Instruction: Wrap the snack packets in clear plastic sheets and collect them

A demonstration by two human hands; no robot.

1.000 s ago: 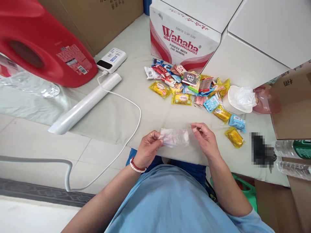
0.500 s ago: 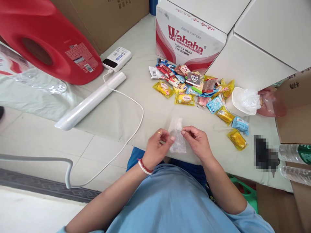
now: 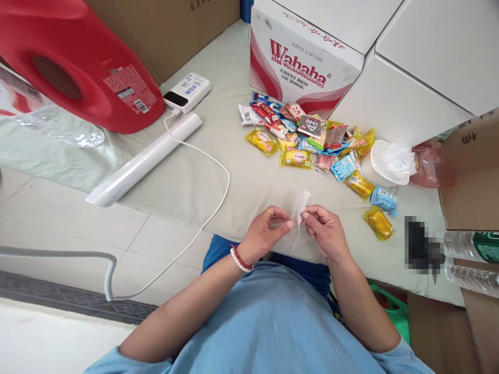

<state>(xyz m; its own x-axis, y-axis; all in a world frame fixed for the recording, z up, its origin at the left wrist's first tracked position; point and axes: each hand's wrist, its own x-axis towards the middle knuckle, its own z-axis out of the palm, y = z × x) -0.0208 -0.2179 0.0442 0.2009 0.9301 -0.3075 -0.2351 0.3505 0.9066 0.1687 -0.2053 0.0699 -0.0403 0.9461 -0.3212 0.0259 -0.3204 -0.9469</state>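
A small clear plastic bag, thin and crumpled, hangs between my hands above the front edge of the cloth-covered surface. My right hand pinches it at the right side with thumb and fingertips. On the other side, my left hand has its thumb and forefinger drawn close together at the bag's left edge, which is hard to see through the film. Beyond my hands lies a pile of small wrapped snacks in yellow, blue, red and brown wrappers.
Behind the snacks stands a Wahaha carton. A white tub holding plastic film sits to the right. At left are a red jug, a power bank with a white cable, and a plastic roll. Bottles lie far right.
Both hands have moved slightly to the right with the plastic bag. The bag has turned from facing me broadly to nearly edge-on, looking narrower and more bunched. The snacks have not moved.
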